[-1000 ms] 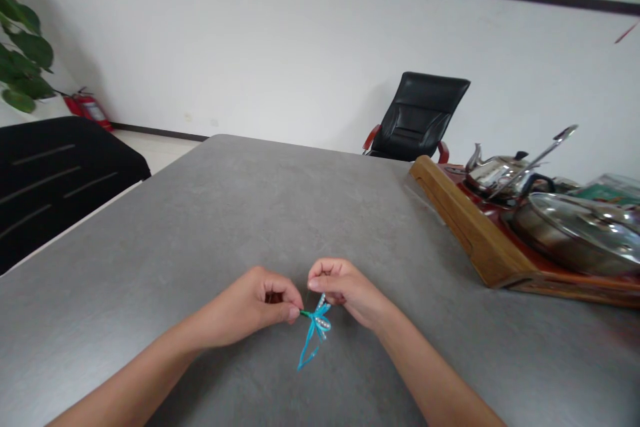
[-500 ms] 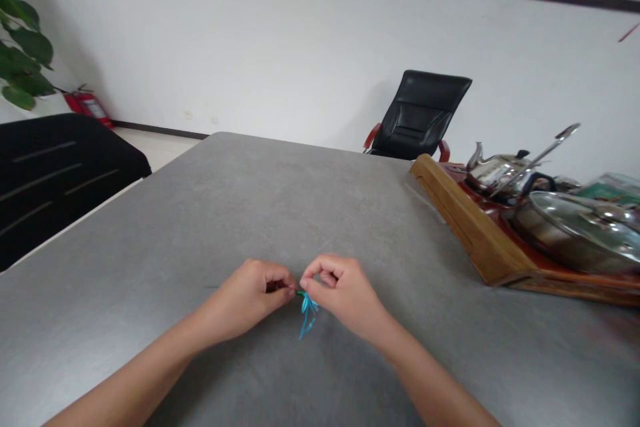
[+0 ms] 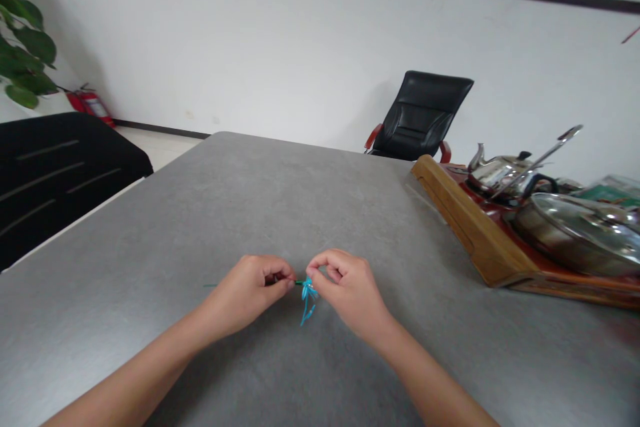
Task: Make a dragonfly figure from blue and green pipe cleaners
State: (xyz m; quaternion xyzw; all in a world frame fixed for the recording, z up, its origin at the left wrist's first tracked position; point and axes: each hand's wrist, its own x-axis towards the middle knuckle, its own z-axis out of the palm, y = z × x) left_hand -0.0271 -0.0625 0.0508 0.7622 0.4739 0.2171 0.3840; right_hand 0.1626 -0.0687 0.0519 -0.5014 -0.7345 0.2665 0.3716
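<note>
Between my two hands, above the grey table [image 3: 280,193], hangs a small light-blue ribbon bow [image 3: 309,291] with loose tails pointing down. A thin green stick [image 3: 299,282] runs from the bow into the fingertips of my left hand [image 3: 250,288], which pinches it; its thin far end shows left of that hand. My right hand [image 3: 347,283] pinches at the right upper side of the bow, thumb against index finger. Its fingertips hide part of the ribbon.
At the right, a wooden tea tray [image 3: 453,220] carries a steel kettle [image 3: 500,173] and a lidded pan [image 3: 575,233]. A black chair [image 3: 425,113] stands behind the table, another black chair [image 3: 65,173] at the left. Beyond it are a plant [image 3: 30,47] and red fire extinguishers [image 3: 90,103].
My right hand has shifted slightly right, widening the gap between my hands, so more of the green stick shows. The bow has risen a little.
</note>
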